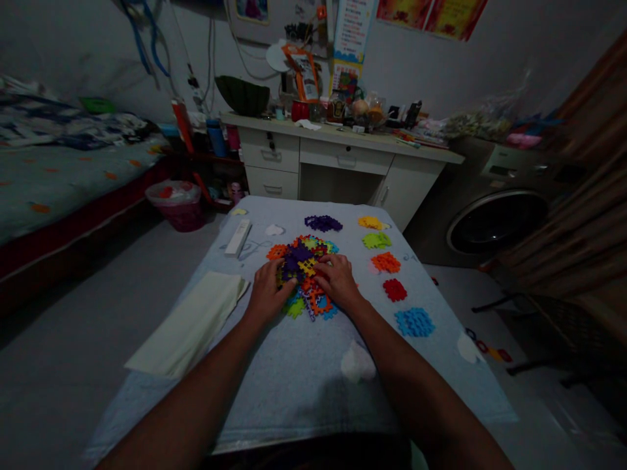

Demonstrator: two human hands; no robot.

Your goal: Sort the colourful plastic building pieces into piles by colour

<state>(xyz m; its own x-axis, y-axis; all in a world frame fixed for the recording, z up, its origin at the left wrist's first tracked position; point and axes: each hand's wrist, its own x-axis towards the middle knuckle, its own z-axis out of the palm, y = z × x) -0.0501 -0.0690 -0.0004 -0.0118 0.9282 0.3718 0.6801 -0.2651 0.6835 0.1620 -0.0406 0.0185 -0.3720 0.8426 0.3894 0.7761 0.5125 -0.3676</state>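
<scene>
A mixed heap of small interlocking plastic pieces (304, 261) in purple, orange, yellow, green and blue lies mid-table on the pale blue cloth (294, 365). My left hand (267, 292) rests on the heap's left side, fingers curled onto the pieces. My right hand (337, 279) presses on its right side, fingers bent over orange and yellow pieces. What either hand grips is hidden. Sorted piles lie apart: purple (322, 223), yellow (370, 222), green (376, 240), orange (386, 262), red (394, 289), blue (414, 322).
A folded cream cloth (191, 323) hangs over the table's left edge. A white remote-like bar (238, 237) and crumpled white tissues (357, 363) lie on the table. Beyond stand a cluttered white desk (343, 153), a washing machine (494, 215), a bed (59, 183) and a pink bin (177, 203).
</scene>
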